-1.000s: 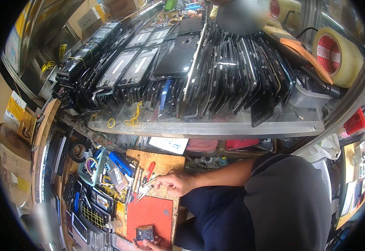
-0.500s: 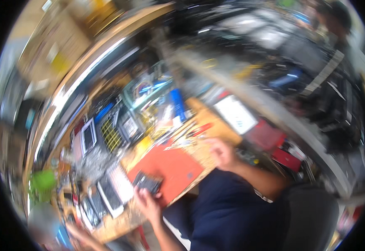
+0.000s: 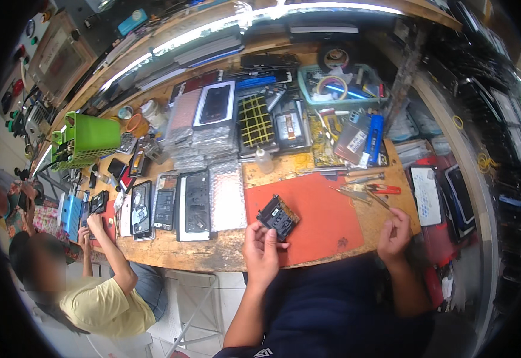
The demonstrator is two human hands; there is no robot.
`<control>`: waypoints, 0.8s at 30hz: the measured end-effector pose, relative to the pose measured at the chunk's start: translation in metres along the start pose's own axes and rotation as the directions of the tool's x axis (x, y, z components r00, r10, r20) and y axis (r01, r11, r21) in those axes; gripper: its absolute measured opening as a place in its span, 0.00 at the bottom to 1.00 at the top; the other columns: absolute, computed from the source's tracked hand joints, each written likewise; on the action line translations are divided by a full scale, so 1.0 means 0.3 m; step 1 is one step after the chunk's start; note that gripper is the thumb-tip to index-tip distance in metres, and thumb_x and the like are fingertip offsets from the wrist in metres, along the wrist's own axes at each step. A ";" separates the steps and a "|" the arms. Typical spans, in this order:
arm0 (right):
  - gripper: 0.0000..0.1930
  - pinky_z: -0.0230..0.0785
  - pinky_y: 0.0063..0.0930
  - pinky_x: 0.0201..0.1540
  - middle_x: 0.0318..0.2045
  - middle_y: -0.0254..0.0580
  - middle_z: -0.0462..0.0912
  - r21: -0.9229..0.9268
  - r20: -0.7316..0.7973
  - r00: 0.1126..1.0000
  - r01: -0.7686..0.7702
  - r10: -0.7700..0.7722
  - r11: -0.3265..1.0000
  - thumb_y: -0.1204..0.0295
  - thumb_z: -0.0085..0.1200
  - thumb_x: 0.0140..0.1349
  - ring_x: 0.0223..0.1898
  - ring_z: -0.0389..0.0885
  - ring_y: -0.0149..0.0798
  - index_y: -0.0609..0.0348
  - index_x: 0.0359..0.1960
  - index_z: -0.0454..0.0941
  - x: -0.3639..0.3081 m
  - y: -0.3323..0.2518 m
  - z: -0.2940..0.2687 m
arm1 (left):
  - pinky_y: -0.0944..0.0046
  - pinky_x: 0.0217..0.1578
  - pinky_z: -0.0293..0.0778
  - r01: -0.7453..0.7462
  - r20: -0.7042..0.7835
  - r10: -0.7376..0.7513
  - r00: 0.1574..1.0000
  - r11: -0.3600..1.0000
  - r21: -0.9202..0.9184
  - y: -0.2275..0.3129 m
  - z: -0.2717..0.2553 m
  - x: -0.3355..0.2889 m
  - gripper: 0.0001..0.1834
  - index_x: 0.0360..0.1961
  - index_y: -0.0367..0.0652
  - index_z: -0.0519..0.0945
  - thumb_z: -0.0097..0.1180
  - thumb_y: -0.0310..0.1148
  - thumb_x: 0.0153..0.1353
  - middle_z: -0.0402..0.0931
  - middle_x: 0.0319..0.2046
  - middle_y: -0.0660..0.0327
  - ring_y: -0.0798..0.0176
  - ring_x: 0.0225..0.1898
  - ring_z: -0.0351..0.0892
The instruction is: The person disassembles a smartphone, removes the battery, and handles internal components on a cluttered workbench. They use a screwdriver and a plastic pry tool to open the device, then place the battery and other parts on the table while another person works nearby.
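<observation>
My left hand (image 3: 261, 255) grips a small square black phone part (image 3: 278, 218) by its lower left corner. The part is tilted above an orange-red work mat (image 3: 326, 209), and copper-brown shows along its right side. My right hand (image 3: 395, 234) is at the mat's right, over the table edge, with its fingers curled. At its fingertips is the end of a thin dark tool (image 3: 378, 200), which seems pinched there; its exact kind is unclear. Just beyond lie red-handled pliers (image 3: 384, 189) and several slim hand tools (image 3: 365, 178).
Left of the mat are opened phones (image 3: 195, 206) and bubble wrap (image 3: 227, 203). Behind stand a small bottle (image 3: 264, 161), a teal basket (image 3: 314, 101) and a blue tube (image 3: 375, 134). A green basket (image 3: 96, 140) and a co-worker in a yellow shirt (image 3: 108, 307) are at left.
My view has turned, so the bench now sits more level and sharper. My left hand keeps hold of the black phone part. My right hand stays near the tools.
</observation>
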State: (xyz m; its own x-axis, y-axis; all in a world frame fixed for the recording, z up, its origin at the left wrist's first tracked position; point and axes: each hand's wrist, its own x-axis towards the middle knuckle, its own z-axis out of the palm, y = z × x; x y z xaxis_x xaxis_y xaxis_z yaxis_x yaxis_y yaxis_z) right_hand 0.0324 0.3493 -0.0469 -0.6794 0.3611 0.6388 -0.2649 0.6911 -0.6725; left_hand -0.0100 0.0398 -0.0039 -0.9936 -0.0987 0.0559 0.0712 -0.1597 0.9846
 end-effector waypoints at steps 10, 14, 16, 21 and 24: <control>0.16 0.63 0.34 0.24 0.21 0.38 0.72 -0.067 0.110 0.994 0.035 -0.027 0.997 0.82 0.53 0.62 0.19 0.71 0.37 0.69 0.53 0.77 0.007 -0.037 -0.019 | 0.64 0.42 0.89 -0.018 0.015 0.017 1.000 0.998 0.058 -0.012 0.008 0.005 0.14 0.62 0.31 0.68 0.51 0.22 0.79 0.82 0.49 0.52 0.68 0.42 0.84; 0.15 0.65 0.37 0.24 0.19 0.37 0.71 -0.237 0.148 0.983 0.138 -0.105 0.962 0.83 0.55 0.59 0.17 0.73 0.40 0.67 0.49 0.79 0.034 -0.074 -0.010 | 0.69 0.35 0.84 0.005 0.045 -0.008 0.999 0.997 0.079 0.002 -0.002 0.003 0.17 0.67 0.31 0.69 0.49 0.24 0.81 0.83 0.51 0.52 0.70 0.37 0.83; 0.15 0.66 0.37 0.24 0.18 0.36 0.70 -0.249 0.152 0.982 0.149 -0.114 0.957 0.83 0.56 0.57 0.17 0.73 0.40 0.66 0.47 0.80 0.048 -0.085 -0.002 | 0.70 0.31 0.81 -0.004 0.051 -0.001 0.999 0.995 0.097 0.012 -0.013 0.003 0.19 0.69 0.31 0.71 0.46 0.27 0.83 0.83 0.50 0.53 0.71 0.33 0.81; 0.14 0.67 0.38 0.24 0.18 0.38 0.70 -0.210 0.165 0.981 0.139 -0.105 0.968 0.84 0.58 0.55 0.18 0.74 0.42 0.65 0.44 0.80 0.073 -0.103 0.010 | 0.68 0.34 0.83 -0.031 0.090 0.022 0.996 0.996 0.089 0.014 -0.023 0.003 0.16 0.66 0.31 0.70 0.47 0.26 0.82 0.82 0.49 0.54 0.71 0.35 0.81; 0.12 0.67 0.38 0.24 0.19 0.38 0.72 -0.214 0.163 0.978 0.165 -0.131 0.963 0.84 0.59 0.55 0.18 0.75 0.43 0.63 0.42 0.80 0.082 -0.109 0.014 | 0.64 0.41 0.89 -0.010 0.047 0.009 0.999 1.000 0.007 0.003 -0.011 0.001 0.14 0.63 0.32 0.67 0.49 0.25 0.80 0.79 0.48 0.53 0.68 0.42 0.81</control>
State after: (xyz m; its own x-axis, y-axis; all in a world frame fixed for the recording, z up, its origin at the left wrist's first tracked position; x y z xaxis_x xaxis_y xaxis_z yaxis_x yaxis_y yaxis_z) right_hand 0.0214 0.3331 -0.0106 -0.7409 0.1604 0.6522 -0.2205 0.8591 -0.4618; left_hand -0.0098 0.0364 -0.0037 -0.9959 -0.0534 0.0729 0.0802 -0.1514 0.9852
